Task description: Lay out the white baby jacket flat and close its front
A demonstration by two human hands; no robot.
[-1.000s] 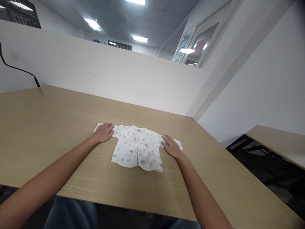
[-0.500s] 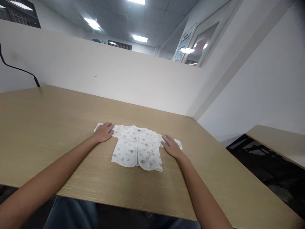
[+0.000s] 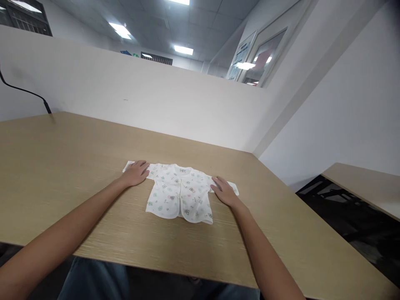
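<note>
Left hand: flat, palm down, fingers spread; pressed on the left sleeve of the baby shirt; nothing clasped
Right hand: flat, palm down, fingers apart; pressed on the right sleeve, whose cuff shows just past the fingertips; nothing clasped
Baby shirt: white with small green and pink prints; spread face up between the two hands, sleeves out to each side, front opening down the middle, collar label on the far side, hem on the near side; touching both hands
Surface: light wood grain; under the shirt and both forearms
Black cable: far out beyond the left hand, running down the white partition to the surface edge
Second wooden top: well apart, off to the right of the right hand
</note>
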